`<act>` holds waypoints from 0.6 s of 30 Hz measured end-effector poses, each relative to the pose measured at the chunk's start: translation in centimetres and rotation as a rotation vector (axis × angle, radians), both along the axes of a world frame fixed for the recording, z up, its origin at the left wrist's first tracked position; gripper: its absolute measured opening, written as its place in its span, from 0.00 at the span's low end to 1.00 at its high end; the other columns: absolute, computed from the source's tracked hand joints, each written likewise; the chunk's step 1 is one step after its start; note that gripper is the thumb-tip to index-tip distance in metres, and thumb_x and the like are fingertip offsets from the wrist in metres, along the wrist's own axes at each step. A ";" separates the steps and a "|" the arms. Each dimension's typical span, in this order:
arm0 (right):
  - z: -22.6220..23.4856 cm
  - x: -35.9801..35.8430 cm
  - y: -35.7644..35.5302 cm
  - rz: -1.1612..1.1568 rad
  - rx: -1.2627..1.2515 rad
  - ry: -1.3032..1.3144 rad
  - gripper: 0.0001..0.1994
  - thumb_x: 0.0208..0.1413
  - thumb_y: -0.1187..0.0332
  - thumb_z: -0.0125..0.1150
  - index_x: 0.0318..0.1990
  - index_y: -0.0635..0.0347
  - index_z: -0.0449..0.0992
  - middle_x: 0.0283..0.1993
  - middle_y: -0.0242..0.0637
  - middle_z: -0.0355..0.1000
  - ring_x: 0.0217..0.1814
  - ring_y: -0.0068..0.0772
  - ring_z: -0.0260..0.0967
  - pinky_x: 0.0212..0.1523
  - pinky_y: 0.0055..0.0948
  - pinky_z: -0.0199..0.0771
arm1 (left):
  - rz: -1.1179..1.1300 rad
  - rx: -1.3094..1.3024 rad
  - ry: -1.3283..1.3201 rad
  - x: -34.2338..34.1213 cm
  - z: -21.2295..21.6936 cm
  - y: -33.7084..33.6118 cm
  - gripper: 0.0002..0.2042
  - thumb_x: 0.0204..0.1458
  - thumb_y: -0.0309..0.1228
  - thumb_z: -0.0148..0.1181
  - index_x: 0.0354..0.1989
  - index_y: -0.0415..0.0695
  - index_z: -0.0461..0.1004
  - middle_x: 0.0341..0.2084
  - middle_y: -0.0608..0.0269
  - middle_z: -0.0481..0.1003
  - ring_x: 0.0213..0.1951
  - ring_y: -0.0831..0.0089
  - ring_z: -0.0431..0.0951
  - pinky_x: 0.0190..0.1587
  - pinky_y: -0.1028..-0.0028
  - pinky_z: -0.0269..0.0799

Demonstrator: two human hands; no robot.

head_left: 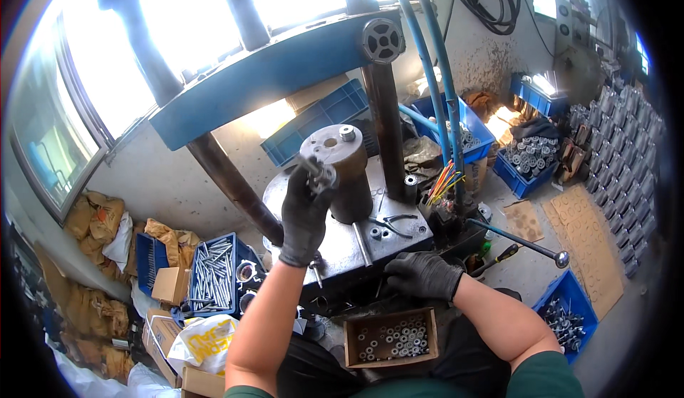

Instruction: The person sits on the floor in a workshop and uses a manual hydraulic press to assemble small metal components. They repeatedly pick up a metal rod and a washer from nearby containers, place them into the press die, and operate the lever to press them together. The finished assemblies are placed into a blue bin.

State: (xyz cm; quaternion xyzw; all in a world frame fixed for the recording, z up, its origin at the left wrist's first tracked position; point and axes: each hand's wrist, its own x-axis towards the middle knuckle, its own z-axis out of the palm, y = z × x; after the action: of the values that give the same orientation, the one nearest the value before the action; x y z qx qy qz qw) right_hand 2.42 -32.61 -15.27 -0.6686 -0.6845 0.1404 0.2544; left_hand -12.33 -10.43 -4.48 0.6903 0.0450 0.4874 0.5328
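Observation:
My left hand, in a dark glove, is raised in front of the press and closed around a round metal part with a short stem. Behind it stands a thick steel cylinder with a hole in its top and a small metal collar beside that hole. My right hand, also gloved, is low at the front edge of the metal press table. Its fingers are curled, and what they hold, if anything, is hidden. Pliers and a metal rod lie on the table between the hands.
A wooden box of small rings sits near my lap. At left, a blue crate holds metal shafts. Blue bins of parts stand at right, near a lever with a ball end. The blue press beam spans overhead between dark columns.

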 end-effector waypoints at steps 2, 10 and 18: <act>-0.3 -0.3 0.5 0.039 -0.008 0.016 0.18 0.64 0.55 0.62 0.51 0.58 0.82 0.43 0.51 0.81 0.49 0.55 0.81 0.51 0.51 0.80 | -0.032 0.028 0.018 2.7 3.9 1.4 0.28 0.62 0.29 0.71 0.68 0.38 0.67 0.55 0.60 0.76 0.53 0.73 0.79 0.57 0.72 0.78; -0.5 -1.8 1.0 0.139 -0.036 -0.027 0.16 0.66 0.56 0.59 0.50 0.57 0.81 0.44 0.48 0.79 0.49 0.55 0.80 0.52 0.51 0.79 | 0.167 0.001 0.202 11.3 6.7 7.7 0.21 0.57 0.26 0.69 0.58 0.42 0.70 0.45 0.59 0.78 0.40 0.71 0.81 0.44 0.69 0.81; -0.6 -1.9 0.3 0.160 -0.050 -0.060 0.16 0.63 0.55 0.63 0.50 0.56 0.82 0.44 0.50 0.79 0.48 0.56 0.80 0.51 0.52 0.80 | 0.142 0.030 0.151 12.6 5.5 9.2 0.24 0.59 0.30 0.69 0.62 0.37 0.69 0.48 0.52 0.79 0.39 0.70 0.83 0.41 0.70 0.82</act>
State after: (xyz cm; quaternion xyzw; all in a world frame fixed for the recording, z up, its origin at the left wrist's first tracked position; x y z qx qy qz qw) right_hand 0.47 -32.30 -15.86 -0.6217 -0.7394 0.1573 0.2050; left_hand 0.31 -1.23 0.99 0.7279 0.1265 0.4711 0.4818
